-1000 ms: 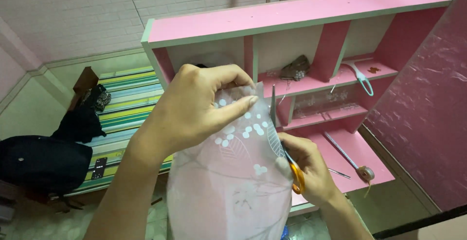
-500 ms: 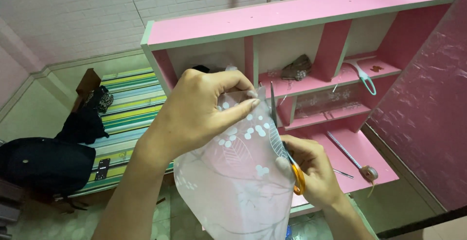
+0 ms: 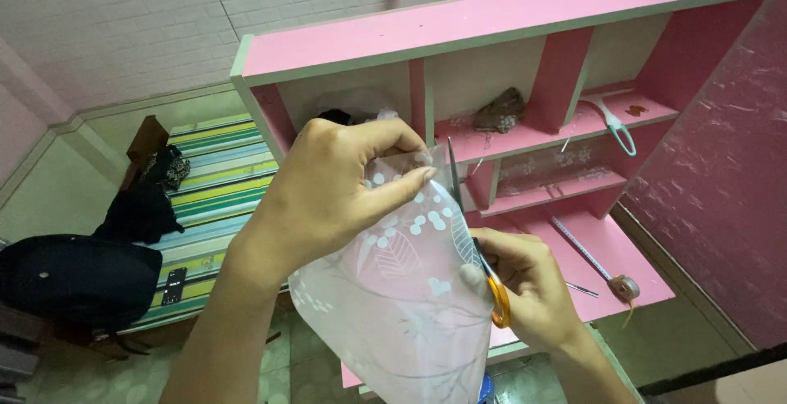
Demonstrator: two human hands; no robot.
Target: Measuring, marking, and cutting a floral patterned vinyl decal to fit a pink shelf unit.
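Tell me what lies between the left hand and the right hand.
In the head view, the translucent patterned film spans between them: the left hand pinches its top edge, and the right hand runs orange-handled scissors along its side.

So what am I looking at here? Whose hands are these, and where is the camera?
There is no machine here: these are a person's two bare hands, filmed by a camera worn on the person's head and looking down, so you see roughly what that person sees.

The left hand pinches the top edge of a translucent film sheet printed with white dots and leaves. The right hand holds scissors with orange handles, their blades running up along the sheet's right edge.

Behind the hands is a pink shelf unit with open compartments. On its shelves lie a brownish crumpled thing, a pale blue tool and, lower down, a measuring tape. To the left, a striped mat covers the floor, with a black bag and dark clothes on it.
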